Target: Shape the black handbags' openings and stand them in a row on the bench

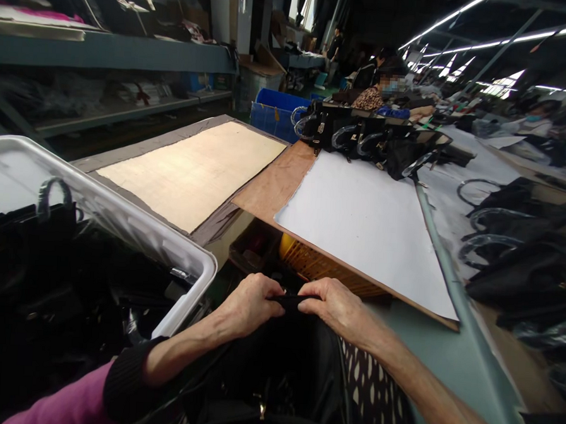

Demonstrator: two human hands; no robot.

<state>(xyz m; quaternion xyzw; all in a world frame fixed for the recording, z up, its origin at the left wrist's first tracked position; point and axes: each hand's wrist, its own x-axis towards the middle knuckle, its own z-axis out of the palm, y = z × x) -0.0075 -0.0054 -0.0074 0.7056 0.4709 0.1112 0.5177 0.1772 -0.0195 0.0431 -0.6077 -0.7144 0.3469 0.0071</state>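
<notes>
A black bag (284,370) hangs open in front of my body, with a small metal clasp low on its near side. My left hand (254,302) pinches the far edge of the bag between thumb and fingers. Just to the right, my right hand (332,303) grips the same edge, a short gap from the left. The dark interior of the bag is too dim to make out.
A white bin (199,268) of black bags stands at the left. Ahead lie a cream board (195,166) and a table with white paper (363,216). More black bags (363,134) line its far edge and the right side. Beyond, a person (379,93) sits near a blue bin (273,113).
</notes>
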